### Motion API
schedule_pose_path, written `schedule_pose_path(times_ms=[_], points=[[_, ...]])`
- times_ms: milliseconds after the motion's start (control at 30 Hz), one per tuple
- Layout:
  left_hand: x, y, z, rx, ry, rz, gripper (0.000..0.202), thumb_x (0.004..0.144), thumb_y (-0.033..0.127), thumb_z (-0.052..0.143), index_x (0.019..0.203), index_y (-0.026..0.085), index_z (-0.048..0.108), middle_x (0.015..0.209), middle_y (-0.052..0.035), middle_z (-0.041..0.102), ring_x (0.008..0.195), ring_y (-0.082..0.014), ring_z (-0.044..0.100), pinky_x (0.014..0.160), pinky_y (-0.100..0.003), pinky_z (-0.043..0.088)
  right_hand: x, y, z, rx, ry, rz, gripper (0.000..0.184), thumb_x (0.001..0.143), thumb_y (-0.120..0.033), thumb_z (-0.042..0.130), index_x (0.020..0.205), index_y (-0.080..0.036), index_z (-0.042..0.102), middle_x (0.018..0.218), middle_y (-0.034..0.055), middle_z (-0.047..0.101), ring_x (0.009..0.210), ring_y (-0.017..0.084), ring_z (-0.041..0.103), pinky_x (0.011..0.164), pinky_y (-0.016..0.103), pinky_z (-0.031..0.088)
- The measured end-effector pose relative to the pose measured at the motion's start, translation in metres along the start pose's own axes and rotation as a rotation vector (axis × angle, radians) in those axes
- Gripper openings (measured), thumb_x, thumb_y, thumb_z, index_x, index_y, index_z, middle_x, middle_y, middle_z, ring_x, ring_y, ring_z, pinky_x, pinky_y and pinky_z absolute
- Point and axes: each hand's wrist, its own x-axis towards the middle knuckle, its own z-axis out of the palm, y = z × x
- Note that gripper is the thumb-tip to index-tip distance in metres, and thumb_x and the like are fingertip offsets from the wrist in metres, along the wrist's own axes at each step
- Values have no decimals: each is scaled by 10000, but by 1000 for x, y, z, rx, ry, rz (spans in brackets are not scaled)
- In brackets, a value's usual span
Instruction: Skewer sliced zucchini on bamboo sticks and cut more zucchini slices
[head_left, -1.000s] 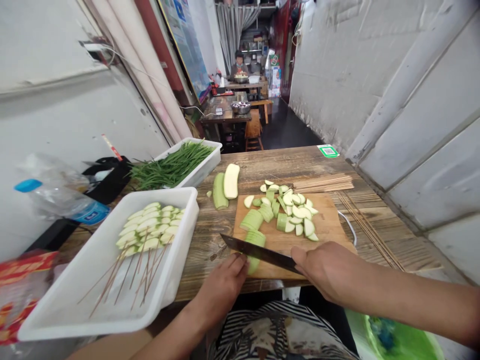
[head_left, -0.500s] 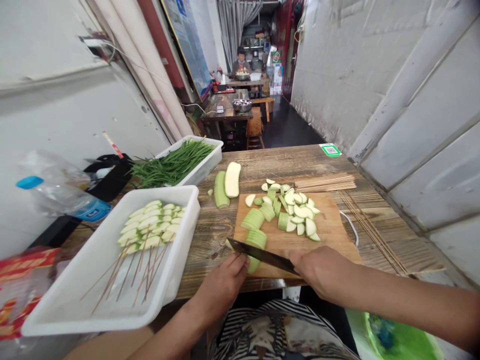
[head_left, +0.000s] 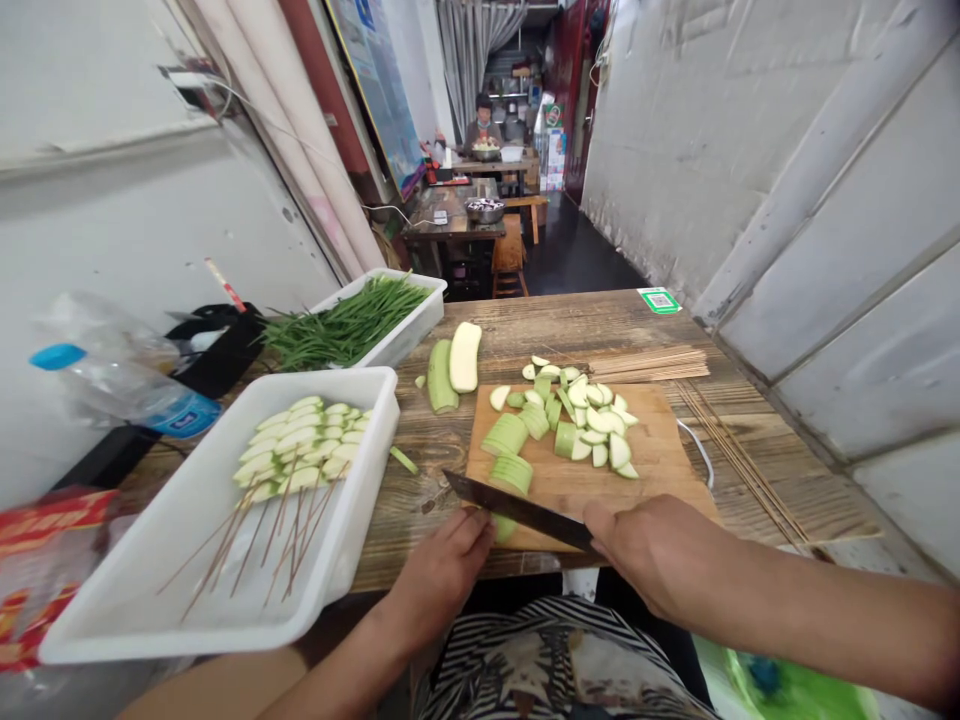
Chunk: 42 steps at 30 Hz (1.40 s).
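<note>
My right hand (head_left: pixel 649 548) is wrapped round the handle of a dark-bladed kitchen knife (head_left: pixel 525 512). The blade lies across a pale green zucchini piece (head_left: pixel 505 528) at the front left of the wooden cutting board (head_left: pixel 592 512). Against that piece my left hand (head_left: pixel 450 555) presses its bent fingers, close below the blade; the fingertips are partly hidden. Behind the blade stand sliced zucchini rounds (head_left: pixel 510 472). Cut zucchini pieces (head_left: pixel 600 425) are heaped at the board's back. One thin green slice (head_left: pixel 403 460) lies on the table left of the board.
To the left is a white tray (head_left: pixel 187 640) with skewered zucchini slices (head_left: pixel 300 445). Beyond it, green chives (head_left: pixel 352 320) fill another tray. Two zucchini halves (head_left: pixel 454 368) lie behind the board. Bamboo skewers (head_left: pixel 649 362) lie at the back and right. Another person (head_left: pixel 484 125) sits far off.
A thin green slice now lies on the table between the tray and the board, where there was none. The knife has shifted slightly to the left. Both hands keep their grip.
</note>
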Motion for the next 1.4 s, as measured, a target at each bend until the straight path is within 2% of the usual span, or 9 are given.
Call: schedule_pose_path(times_ms=[100,267,333,433,533,700,1167,1267,1400], points=[[0,0,0,-25,-23,-19,336,865,129,354,1144,164,536,1111,-110,566,1023,-210,501,862,-393,473,4,-2,0,2,-54,10,94,741,-111,497,818,-164,507,517,-1,626,399,158,549,385,274,166],[1,1,-3,-30,-40,-28,341,857,117,360,1146,164,535,1118,-106,567,1043,-212,496,880,-392,465,14,-1,9,42,-168,-1,305,660,-53,518,957,-117,532,629,48,678,516,198,616,398,267,251],[2,1,-3,-26,-30,-23,337,858,115,361,1143,158,535,1117,-110,567,1039,-206,498,876,-384,469,17,2,14,54,-154,-9,286,683,-63,517,963,-114,536,637,53,680,529,203,621,404,262,263],[5,3,-3,-29,18,-33,327,870,117,341,1125,147,544,1099,-118,572,1028,-198,501,868,-382,473,18,9,17,25,-86,-20,163,754,-105,499,910,-138,536,599,39,667,500,195,611,407,257,248],[11,6,-2,-19,55,-45,308,878,124,332,1076,127,568,1073,-122,577,1005,-198,507,863,-371,473,15,14,13,-25,-29,-19,68,821,-147,468,862,-154,522,583,32,659,491,188,605,410,257,223],[14,10,-1,69,104,-35,305,868,108,329,1030,116,588,1039,-115,588,974,-214,509,834,-373,483,10,14,1,-34,-8,-15,64,849,-181,459,891,-159,503,579,19,659,480,176,598,415,269,190],[7,10,7,118,177,24,301,838,82,359,1049,89,573,1031,-130,584,972,-218,510,798,-348,499,11,19,0,-37,-43,-71,64,842,-177,461,859,-160,521,577,14,662,464,158,582,423,270,169],[7,10,7,129,192,25,317,852,92,335,1053,107,579,1033,-121,587,986,-206,511,827,-343,490,13,19,-1,-24,-66,-69,65,803,-139,486,848,-162,527,582,15,664,479,166,596,420,268,184],[8,11,7,130,211,14,325,864,103,308,1029,101,589,1012,-120,595,973,-202,517,824,-347,491,20,16,8,-23,-147,-32,195,698,-92,536,882,-156,547,598,30,673,503,191,615,406,259,194]])
